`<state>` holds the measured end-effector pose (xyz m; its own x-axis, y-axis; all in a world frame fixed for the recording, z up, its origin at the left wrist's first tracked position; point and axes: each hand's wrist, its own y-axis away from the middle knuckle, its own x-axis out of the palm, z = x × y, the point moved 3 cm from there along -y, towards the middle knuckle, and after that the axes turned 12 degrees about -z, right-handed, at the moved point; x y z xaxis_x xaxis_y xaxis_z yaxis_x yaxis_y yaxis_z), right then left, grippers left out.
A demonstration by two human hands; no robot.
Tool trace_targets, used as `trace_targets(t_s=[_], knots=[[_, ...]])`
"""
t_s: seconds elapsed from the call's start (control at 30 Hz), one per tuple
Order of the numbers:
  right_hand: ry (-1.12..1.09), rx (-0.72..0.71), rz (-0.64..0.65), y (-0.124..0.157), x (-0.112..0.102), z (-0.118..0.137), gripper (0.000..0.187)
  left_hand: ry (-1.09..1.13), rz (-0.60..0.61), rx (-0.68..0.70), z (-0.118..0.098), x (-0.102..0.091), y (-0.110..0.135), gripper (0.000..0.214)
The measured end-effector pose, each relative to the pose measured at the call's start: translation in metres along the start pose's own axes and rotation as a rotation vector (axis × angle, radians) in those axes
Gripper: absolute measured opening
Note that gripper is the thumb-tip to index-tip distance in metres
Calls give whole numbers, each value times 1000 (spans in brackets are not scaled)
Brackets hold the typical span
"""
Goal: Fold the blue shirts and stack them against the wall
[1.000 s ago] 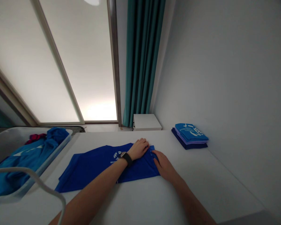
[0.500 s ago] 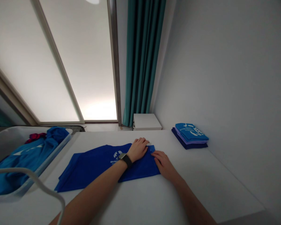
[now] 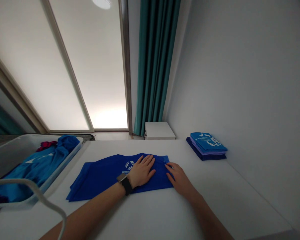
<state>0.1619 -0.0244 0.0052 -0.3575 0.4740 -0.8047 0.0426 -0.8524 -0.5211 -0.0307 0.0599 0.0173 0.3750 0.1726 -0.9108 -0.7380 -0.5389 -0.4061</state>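
Observation:
A dark blue shirt (image 3: pixel 100 175) with a white logo lies folded lengthwise on the white table (image 3: pixel 155 210). My left hand (image 3: pixel 140 170), with a black watch on the wrist, lies flat and open on the shirt just right of the logo. My right hand (image 3: pixel 178 176) rests at the shirt's right edge, fingers stretched out and touching the cloth.
A stack of folded blue and purple shirts (image 3: pixel 207 145) sits at the table's back right by the wall. A grey bin (image 3: pixel 62 163) at the left holds crumpled blue and red clothes. A white cable (image 3: pixel 40 196) loops at the lower left. A small white cabinet (image 3: pixel 159 130) and teal curtain (image 3: pixel 153 63) stand beyond the table.
My left hand slid back from the shirt's far right corner and now lies flat near the logo. My right hand stayed at the right edge. The view shifted slightly.

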Motion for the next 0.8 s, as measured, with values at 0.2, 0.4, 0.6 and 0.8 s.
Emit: trace_targets(t_s=[0.2, 0.4, 0.6, 0.8], knots=[[35, -24, -32, -4, -5, 0, 43, -11, -37, -19, 8, -10, 8, 55], [160, -103, 55, -22, 2, 39, 50, 0, -15, 22, -6, -26, 26, 56], [171, -69, 174, -31, 29, 75, 57, -40, -9, -68, 15, -31, 52, 57], [187, 18, 236, -26, 35, 62, 68, -70, -33, -170, 52, -44, 87, 58]])
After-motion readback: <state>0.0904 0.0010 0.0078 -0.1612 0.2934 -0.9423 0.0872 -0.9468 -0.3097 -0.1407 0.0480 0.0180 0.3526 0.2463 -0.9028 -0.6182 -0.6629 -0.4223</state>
